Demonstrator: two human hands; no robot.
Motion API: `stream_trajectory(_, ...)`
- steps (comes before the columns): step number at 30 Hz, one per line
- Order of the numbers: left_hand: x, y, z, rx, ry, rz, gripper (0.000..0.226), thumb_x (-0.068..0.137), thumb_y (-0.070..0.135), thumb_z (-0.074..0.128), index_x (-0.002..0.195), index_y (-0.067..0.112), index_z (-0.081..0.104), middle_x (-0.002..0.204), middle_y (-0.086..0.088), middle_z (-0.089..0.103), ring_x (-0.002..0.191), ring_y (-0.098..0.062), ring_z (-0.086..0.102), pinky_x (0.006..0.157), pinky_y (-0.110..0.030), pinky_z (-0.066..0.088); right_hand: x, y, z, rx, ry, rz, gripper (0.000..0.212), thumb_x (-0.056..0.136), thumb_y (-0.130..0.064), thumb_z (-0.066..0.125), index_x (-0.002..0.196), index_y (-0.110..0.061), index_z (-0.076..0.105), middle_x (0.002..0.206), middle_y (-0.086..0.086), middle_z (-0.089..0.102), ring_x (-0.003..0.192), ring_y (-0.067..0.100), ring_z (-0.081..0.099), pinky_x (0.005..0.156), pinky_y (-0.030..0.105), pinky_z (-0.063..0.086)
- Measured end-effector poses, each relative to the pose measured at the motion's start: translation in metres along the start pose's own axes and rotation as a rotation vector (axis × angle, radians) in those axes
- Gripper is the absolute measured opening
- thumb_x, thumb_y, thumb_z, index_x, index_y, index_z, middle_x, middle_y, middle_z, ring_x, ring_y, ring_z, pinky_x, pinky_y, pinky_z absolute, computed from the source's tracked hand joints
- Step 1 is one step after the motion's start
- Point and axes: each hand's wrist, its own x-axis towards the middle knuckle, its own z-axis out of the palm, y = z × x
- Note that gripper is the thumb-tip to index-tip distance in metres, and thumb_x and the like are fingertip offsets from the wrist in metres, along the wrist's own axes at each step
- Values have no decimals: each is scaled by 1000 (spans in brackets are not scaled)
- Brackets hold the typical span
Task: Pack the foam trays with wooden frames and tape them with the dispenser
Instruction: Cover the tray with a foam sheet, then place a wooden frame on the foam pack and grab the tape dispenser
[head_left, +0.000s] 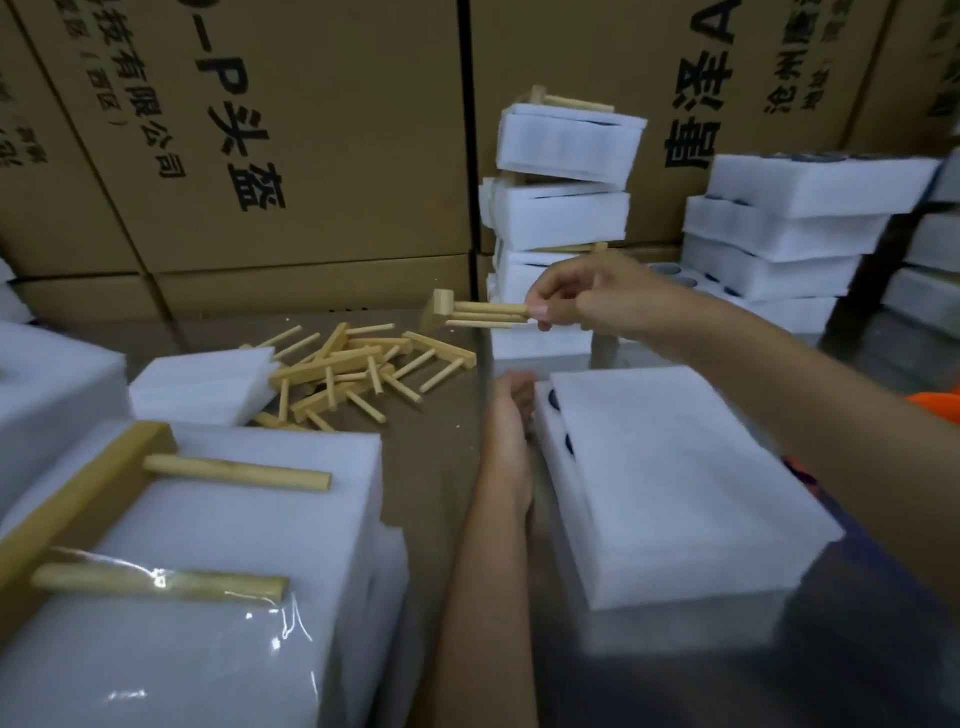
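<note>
My left hand (511, 415) rested against the near tray's (680, 483) far-left corner; its fingers were hidden behind that foam, so I could not tell whether that grip held anything. My right hand (576, 293) pinched a wooden frame (467, 312) by its peg ends, in the air above the counter (447, 452), with the crossbar pointing left; I made out two pegs on it, though the blur may have hidden more. The near tray lay just right of my left wrist, a foam sheet covering nearly all of it, so only two dark holes showed along its left edge and I could not make out their contents. At lower left a packed tray (218, 571) carried one frame with two pegs, the nearer peg under clear tape (208, 582); its bar ran out of view. Behind it sat a loose foam block (202, 384), and beside that a pile of frames (358, 369), too tangled to count. Beyond my right hand stood a stack (561, 197) of four trays, its foot hidden by my hand, with a frame on top. Farther right a second stack (784, 228) of four was cut off by the edge. Cartons (270, 130) walled the back.
</note>
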Motion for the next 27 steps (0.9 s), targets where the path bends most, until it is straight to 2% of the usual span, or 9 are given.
stream_trajectory(2,-3,1,0,6,-11,25,40,104,39,34,99,12,63,81,2,69,72,-8,63,59,-21,45,-42,7,-27,-4,21,-44,5,91,-13,69,91,-13,74,81,-5,71,72,-3,60,65,8,43)
stream_trajectory(5,-12,1,10,73,-68,45,45,105,37,31,95,11,65,85,-4,69,79,-13,64,76,-25,51,-105,32,-48,-96,36,-46,6,89,-10,70,90,-14,74,77,-12,68,71,-2,55,65,9,43)
stream_trajectory(8,-28,3,18,105,-152,71,47,103,37,38,123,3,63,119,-19,67,112,-32,62,102,-44,46,-146,60,-43,-185,25,21,13,85,-4,73,85,-17,73,83,-8,66,71,2,50,64,10,39)
stream_trajectory(12,-38,3,17,93,-152,53,50,97,44,48,129,9,62,124,-18,66,115,-35,62,105,-50,45,-163,78,-39,-162,93,117,16,84,-13,76,95,-23,72,105,-7,57,96,2,52,73,7,36)
stream_trajectory(16,-49,0,22,222,-141,84,61,80,49,62,129,13,58,129,-12,62,118,-27,60,107,-54,42,-158,76,-23,307,314,376,30,90,-35,68,117,-27,57,119,-14,56,115,7,55,92,26,47)
stream_trajectory(18,-53,-3,23,250,-147,93,77,73,50,66,140,16,48,139,-7,55,125,-24,55,108,-52,40,-151,73,-13,500,294,514,41,97,-37,56,133,-17,53,136,0,54,129,25,52,110,40,40)
stream_trajectory(20,-55,-4,22,238,-163,65,90,70,47,69,150,24,34,145,-3,50,129,-26,52,109,-51,40,-149,72,-5,603,273,538,53,97,-40,54,145,-18,46,146,3,49,132,24,50,114,42,35)
stream_trajectory(23,-53,-5,19,184,-189,27,95,71,43,71,154,32,25,147,-2,48,127,-28,54,108,-52,42,-154,77,-3,775,249,532,54,93,-48,58,140,-22,55,139,5,58,127,26,56,114,45,38)
stream_trajectory(27,-56,-5,21,119,-197,-14,83,83,32,69,154,32,25,150,-5,44,125,-32,55,105,-54,43,-163,86,-2,1095,218,428,47,101,-45,42,130,-15,62,129,12,66,120,30,62,109,43,41)
